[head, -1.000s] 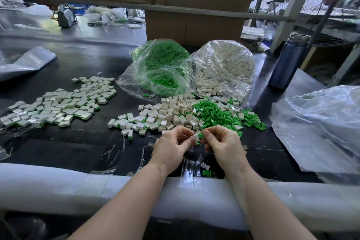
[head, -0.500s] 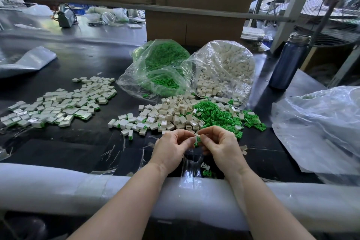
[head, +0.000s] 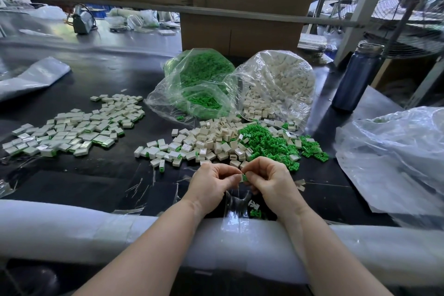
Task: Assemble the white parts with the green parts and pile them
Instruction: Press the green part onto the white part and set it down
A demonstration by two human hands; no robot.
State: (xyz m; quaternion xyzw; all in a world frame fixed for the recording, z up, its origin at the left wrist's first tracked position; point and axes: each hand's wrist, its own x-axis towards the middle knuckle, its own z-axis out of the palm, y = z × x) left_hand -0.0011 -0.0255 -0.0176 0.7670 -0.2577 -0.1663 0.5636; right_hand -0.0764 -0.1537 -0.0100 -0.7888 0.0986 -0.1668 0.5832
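My left hand [head: 212, 182] and my right hand [head: 269, 179] meet fingertip to fingertip just above the black table near its front edge. Between them they pinch a small white part with a green part [head: 243, 177] showing at the joint; fingers hide most of it. Just beyond the hands lies a heap of loose white parts [head: 206, 142], and to its right a heap of loose green parts [head: 269, 142]. A spread of assembled white-and-green pieces [head: 72, 130] lies at the left of the table.
Two open clear bags stand behind the heaps, one of green parts [head: 199, 84], one of white parts [head: 278, 84]. A blue bottle [head: 355, 77] stands at the right, crumpled plastic sheeting [head: 394, 158] beside it. White foam padding [head: 72, 226] lines the table's front edge. Cardboard boxes [head: 240, 29] stand at the back.
Both hands have shifted slightly toward the heaps and closed together; the green piece now sits tighter against the white part between the fingertips.
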